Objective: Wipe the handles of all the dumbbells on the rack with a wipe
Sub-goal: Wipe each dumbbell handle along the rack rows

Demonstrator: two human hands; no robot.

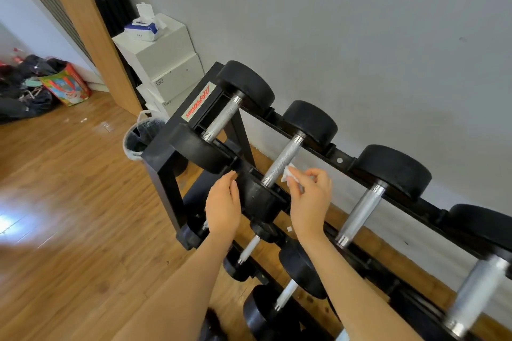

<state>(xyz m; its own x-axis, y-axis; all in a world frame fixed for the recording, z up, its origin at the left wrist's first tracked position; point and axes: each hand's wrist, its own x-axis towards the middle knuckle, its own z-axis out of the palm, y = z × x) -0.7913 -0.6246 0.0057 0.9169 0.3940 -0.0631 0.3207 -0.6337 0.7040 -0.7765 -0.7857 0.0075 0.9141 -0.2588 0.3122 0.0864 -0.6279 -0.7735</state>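
Both hands are up at the top shelf of the black metal dumbbell rack, near its left end. One, the right hand, pinches a small white crumpled wipe between thumb and fingers, and the wipe sits just beside the shiny, rough metal handle of the second dumbbell from the left end — whether it touches yet is hard to tell. Its partner, the left hand, is open with fingers loosely spread and grips nothing; it hovers by the front black round weight of that same dumbbell.

I think the step in hand is wiping this second handle. Next, the wipe likely needs to wrap round the bar and slide up and down its whole length, while the free hand steadies the weight so it does not roll.

Further along the top shelf, toward the right end, more silver handles wait — and the lower shelves hold smaller dumbbells too. So a lot of the job looks left to do.

Past the rack's left end stand a bin with a white bag and white boxes with a blue pack of wipes on top.
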